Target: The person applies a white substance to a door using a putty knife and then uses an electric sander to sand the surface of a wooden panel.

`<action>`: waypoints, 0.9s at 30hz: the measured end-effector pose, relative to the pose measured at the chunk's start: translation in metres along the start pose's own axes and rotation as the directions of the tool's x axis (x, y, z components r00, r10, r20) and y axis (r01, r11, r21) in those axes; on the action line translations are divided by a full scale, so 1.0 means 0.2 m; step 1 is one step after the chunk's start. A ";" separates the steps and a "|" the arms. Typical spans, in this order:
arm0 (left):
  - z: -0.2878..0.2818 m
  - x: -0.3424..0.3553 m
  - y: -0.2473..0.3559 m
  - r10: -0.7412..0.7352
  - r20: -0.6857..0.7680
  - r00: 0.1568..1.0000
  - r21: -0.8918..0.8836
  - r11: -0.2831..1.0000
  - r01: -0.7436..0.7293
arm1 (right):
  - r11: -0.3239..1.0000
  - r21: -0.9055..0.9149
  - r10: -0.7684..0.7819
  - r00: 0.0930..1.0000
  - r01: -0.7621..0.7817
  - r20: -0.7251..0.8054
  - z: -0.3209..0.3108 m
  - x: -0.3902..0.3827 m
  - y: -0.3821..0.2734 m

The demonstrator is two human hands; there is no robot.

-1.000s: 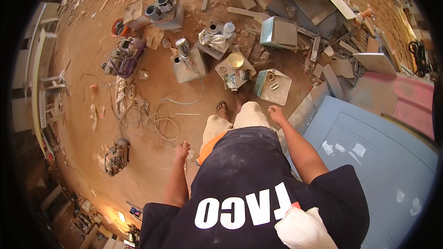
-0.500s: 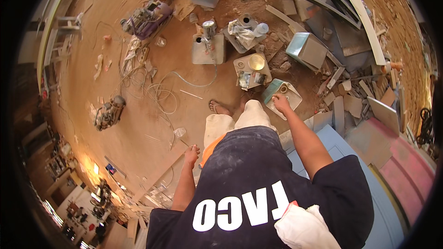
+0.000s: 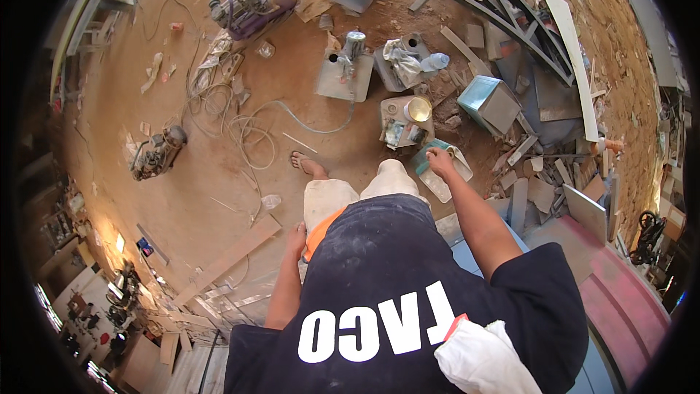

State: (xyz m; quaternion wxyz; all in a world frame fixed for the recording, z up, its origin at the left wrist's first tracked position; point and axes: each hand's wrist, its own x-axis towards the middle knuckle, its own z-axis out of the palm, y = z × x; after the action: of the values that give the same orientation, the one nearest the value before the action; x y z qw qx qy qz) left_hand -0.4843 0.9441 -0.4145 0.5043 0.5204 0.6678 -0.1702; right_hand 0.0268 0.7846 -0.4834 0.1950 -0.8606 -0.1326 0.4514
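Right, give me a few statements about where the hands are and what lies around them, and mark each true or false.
1. The right hand reaches down to a pale tray with a teal edge. True.
2. The left hand holds a hammer. False: it hangs empty beside the leg.
3. A long wooden plank lies on the floor near the left hand. True.
4. The sandalled foot stands on the plank. False: it stands on the bare dirt floor.

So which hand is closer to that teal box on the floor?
Right. The right hand reaches over the teal box, seemingly touching it. The left hand hangs by the thigh, well away from it.
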 end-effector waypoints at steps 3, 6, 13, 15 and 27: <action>-0.12 0.08 -0.01 0.092 -0.012 0.996 0.045 0.995 -0.091 | 0.997 -0.082 -0.011 1.000 0.009 -0.022 0.09 -0.02 -0.13; -0.32 0.23 -0.07 0.073 -0.056 0.996 0.036 0.997 -0.071 | 0.983 -0.159 -0.104 0.993 0.094 -0.056 0.24 -0.04 -0.25; -1.22 0.54 -0.07 0.228 -0.115 0.967 -0.211 0.946 -0.248 | 0.971 -0.188 -0.141 0.988 0.151 0.067 0.85 0.02 -0.66; -1.47 0.49 0.01 0.240 -0.200 0.950 -0.381 0.874 -0.301 | 0.924 -0.255 -0.261 0.957 0.285 0.126 1.00 -0.12 -1.07; -2.42 -0.50 0.62 0.840 -0.517 0.167 -0.464 -0.111 -0.879 | 0.790 0.019 -0.577 0.733 0.613 0.362 1.44 -0.48 -3.07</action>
State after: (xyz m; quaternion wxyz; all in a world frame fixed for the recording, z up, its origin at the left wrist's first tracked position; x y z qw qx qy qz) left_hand -0.6231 1.3060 -0.0832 0.6226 0.5935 0.1862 0.4749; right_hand -0.2975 1.3538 -0.2819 0.2583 -0.6873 -0.4560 0.5030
